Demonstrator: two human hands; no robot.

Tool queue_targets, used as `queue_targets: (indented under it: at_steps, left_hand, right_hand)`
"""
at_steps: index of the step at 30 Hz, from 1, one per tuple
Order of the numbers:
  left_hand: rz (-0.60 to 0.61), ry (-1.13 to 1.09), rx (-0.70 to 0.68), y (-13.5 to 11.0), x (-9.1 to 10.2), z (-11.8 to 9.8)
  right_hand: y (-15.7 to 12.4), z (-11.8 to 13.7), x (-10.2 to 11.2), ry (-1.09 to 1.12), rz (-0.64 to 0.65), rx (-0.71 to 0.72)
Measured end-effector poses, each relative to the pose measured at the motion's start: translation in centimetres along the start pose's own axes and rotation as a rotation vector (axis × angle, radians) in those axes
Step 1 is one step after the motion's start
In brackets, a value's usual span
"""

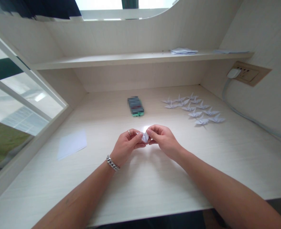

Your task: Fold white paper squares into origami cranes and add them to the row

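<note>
My left hand and my right hand meet over the middle of the pale desk. Both pinch a small folded piece of white paper between their fingertips. The paper is partly hidden by my fingers. My left hand wears a ring, and a chain bracelet sits on its wrist. Several finished paper cranes lie in a group on the desk to the far right of my hands.
A flat white sheet of paper lies at the left. A blurred phone rests beyond my hands. A shelf above holds folded papers. A wall socket with a plug and cable is on the right.
</note>
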State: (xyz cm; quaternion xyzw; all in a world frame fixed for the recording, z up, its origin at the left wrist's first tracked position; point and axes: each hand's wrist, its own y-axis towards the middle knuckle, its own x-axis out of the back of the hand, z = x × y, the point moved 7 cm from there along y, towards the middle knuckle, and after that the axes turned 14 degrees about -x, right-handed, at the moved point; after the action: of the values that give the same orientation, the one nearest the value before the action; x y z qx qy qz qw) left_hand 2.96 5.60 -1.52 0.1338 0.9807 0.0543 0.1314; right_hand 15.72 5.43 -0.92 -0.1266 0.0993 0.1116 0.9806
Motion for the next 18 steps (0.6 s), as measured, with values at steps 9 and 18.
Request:
queue_targets:
  at_steps: [9,18]
  left_hand:
    - [0.032,0.254,0.001,0.2,0.5,-0.3]
    - [0.032,0.515,-0.181,0.4,0.9,-1.4]
  right_hand:
    - [0.5,-0.2,0.7,-0.118,-0.084,0.071]
    - [-0.3,0.6,1.3,-0.485,-0.250,0.184]
